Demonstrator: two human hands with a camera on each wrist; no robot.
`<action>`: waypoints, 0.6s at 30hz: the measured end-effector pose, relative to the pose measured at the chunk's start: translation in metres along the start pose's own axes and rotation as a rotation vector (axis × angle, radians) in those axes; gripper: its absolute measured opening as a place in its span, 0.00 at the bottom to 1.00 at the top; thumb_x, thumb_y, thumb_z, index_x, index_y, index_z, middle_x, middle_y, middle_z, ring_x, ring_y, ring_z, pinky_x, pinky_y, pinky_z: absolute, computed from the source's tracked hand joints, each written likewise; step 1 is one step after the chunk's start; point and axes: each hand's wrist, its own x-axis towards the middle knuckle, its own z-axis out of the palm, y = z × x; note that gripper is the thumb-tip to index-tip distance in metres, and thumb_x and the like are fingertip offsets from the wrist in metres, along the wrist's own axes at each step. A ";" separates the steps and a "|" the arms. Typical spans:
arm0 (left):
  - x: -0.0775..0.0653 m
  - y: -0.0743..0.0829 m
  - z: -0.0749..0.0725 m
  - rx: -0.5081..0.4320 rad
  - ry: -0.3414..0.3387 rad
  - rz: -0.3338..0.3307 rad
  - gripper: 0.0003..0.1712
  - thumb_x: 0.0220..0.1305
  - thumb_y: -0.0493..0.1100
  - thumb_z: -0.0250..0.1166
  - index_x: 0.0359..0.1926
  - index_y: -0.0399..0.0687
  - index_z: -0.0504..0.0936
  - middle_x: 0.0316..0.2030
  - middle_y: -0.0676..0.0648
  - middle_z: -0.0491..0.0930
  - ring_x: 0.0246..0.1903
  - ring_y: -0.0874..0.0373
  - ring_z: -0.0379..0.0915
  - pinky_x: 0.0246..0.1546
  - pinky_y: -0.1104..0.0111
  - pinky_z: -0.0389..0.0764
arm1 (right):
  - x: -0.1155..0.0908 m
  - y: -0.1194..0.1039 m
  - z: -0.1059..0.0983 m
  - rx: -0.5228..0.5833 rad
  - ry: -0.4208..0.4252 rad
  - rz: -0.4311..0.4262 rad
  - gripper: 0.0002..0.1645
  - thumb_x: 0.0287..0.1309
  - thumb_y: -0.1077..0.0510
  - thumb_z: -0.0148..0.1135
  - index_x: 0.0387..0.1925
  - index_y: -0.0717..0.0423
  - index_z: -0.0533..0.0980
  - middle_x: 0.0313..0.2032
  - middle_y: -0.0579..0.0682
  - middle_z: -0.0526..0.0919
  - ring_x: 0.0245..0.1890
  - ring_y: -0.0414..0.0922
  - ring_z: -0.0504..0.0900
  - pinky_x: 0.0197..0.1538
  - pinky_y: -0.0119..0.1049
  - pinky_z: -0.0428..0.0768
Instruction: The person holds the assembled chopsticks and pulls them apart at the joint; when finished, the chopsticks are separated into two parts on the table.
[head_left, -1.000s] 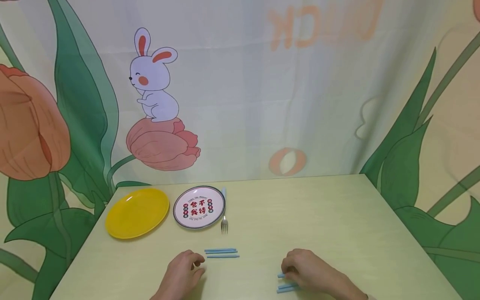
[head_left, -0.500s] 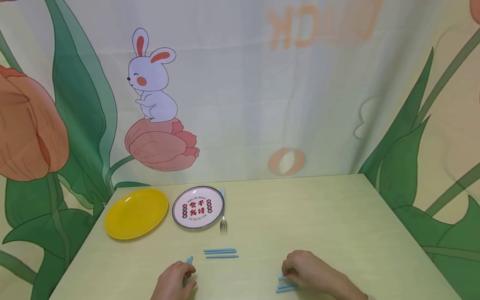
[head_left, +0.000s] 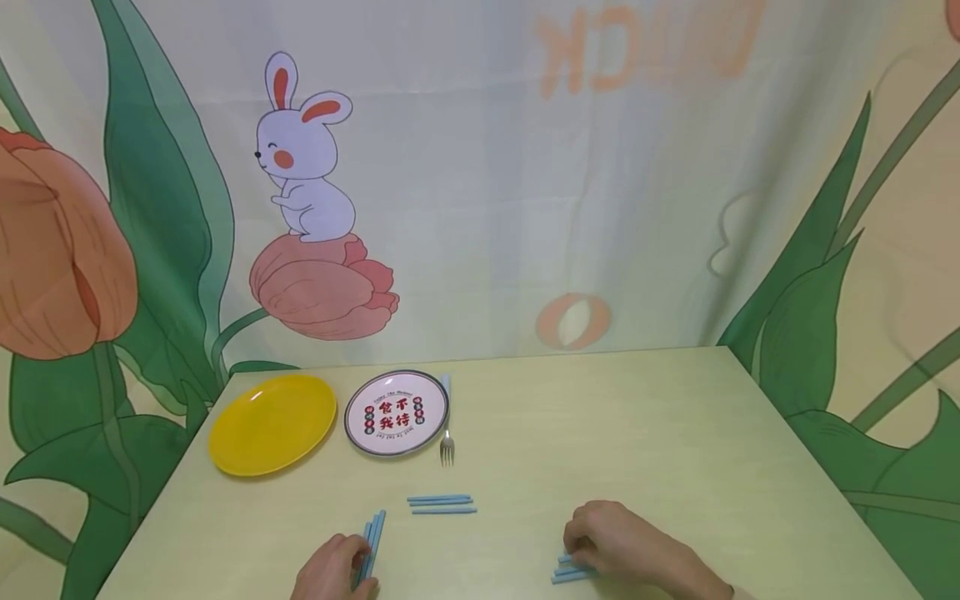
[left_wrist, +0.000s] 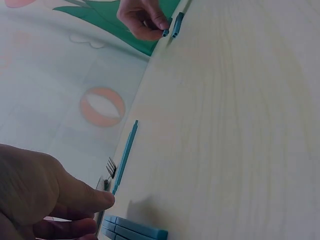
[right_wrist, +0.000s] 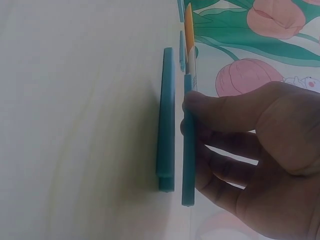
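We judge that a narrow pinch could let the blue stick point(right_wrist: 188, 160) twist free and knock the paired sticks point(right_wrist: 167, 115) beside it. We see it grasped by the right hand point(head_left: 609, 536), low and right of centre in the head view; lower left, the left hand point(head_left: 327, 571) appears released, just beside the blue bundle point(head_left: 375, 537)

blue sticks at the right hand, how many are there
3: a pinched stick in the right hand, plus two sticks lying together beside it; others may be hidden.

Blue sticks point(right_wrist: 166, 115): high from head, close from wrists.
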 end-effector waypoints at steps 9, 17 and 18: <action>0.004 -0.014 0.014 0.045 -0.014 -0.031 0.19 0.51 0.47 0.75 0.40 0.44 0.79 0.27 0.50 0.69 0.28 0.57 0.65 0.33 0.66 0.68 | -0.001 -0.001 0.001 0.015 -0.033 0.031 0.05 0.53 0.60 0.69 0.25 0.47 0.83 0.26 0.31 0.78 0.29 0.26 0.70 0.38 0.26 0.75; 0.025 -0.041 0.040 0.070 -0.026 -0.066 0.20 0.49 0.50 0.76 0.41 0.49 0.78 0.29 0.51 0.69 0.28 0.57 0.64 0.33 0.66 0.68 | -0.001 -0.002 0.002 0.019 -0.034 0.024 0.06 0.54 0.60 0.69 0.25 0.45 0.82 0.26 0.30 0.78 0.28 0.26 0.70 0.37 0.25 0.75; 0.024 -0.041 0.039 0.068 -0.032 -0.060 0.21 0.50 0.50 0.75 0.41 0.48 0.78 0.30 0.51 0.69 0.28 0.57 0.64 0.33 0.66 0.68 | -0.001 -0.002 0.002 0.023 -0.036 0.029 0.07 0.54 0.60 0.69 0.25 0.45 0.82 0.26 0.30 0.78 0.29 0.26 0.70 0.38 0.25 0.75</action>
